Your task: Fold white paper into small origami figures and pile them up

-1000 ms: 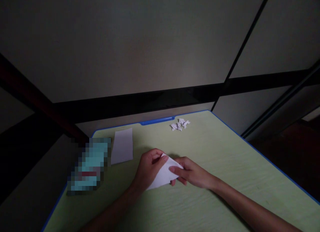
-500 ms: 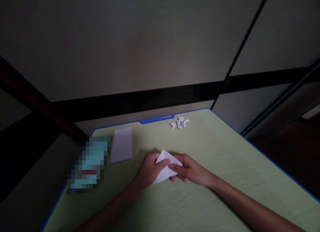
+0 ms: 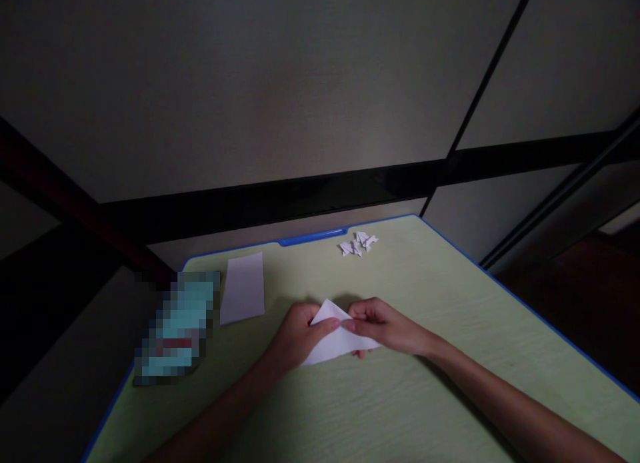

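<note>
A white sheet of paper [image 3: 333, 348], folded to a point at the top, is held between my two hands above the table. My left hand [image 3: 299, 335] grips its left side, thumb lying across the front and fingers curled behind. On the right side my right hand [image 3: 383, 326] pinches the paper, its thumb on the front close to the left thumb tip. Some fingertips of the right hand show below the paper's lower edge; the other fingers are partly hidden behind it.
Several small folded white paper pieces [image 3: 358, 244] lie near the table's far edge. To the left rests a stack of white paper [image 3: 243, 288], beside a blurred-out teal item [image 3: 175, 330]. The pale green table [image 3: 450, 316] has a blue rim and meets a panelled wall [image 3: 270, 90].
My right hand has shifted slightly up and right, and its thumb has straightened. The paper's right part now spreads wider and flatter. My left hand stays nearly in place.
</note>
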Tool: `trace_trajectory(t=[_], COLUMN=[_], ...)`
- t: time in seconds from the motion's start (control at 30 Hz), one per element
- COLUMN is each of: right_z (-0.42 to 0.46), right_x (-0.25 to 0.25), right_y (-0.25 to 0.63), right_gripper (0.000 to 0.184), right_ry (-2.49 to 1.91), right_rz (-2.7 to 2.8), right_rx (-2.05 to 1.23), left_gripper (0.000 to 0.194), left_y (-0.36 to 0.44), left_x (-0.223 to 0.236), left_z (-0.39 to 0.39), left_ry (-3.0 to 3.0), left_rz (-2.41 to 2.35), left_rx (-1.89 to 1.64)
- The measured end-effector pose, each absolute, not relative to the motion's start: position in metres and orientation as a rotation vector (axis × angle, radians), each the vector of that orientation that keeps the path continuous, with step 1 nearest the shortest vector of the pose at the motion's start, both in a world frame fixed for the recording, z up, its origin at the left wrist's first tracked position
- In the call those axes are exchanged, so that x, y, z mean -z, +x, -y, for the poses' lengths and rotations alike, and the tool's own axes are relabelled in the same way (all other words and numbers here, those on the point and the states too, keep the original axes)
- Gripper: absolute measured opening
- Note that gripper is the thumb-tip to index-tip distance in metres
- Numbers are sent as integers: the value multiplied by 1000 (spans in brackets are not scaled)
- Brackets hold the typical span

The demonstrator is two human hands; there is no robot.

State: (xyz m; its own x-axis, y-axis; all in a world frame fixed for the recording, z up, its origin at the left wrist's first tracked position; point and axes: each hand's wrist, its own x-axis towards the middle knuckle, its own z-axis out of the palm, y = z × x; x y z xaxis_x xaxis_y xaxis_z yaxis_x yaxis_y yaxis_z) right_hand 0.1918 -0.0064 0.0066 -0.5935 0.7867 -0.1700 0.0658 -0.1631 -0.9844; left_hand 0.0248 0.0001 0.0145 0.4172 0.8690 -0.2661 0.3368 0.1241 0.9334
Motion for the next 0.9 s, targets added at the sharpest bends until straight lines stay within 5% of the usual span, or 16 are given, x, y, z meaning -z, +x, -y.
trace_trajectory(t=[0.9], right_z=[0], right_x=[-8], right_y=[202], right_gripper=[27], right_ry=[-987], right_rz=[1544], right_rx=[-2043], left_gripper=[25], left_y=[19], left_x=[-17], left_z=[-7], left_ry=[1577], left_rz=[-1233], left_rx=[-517])
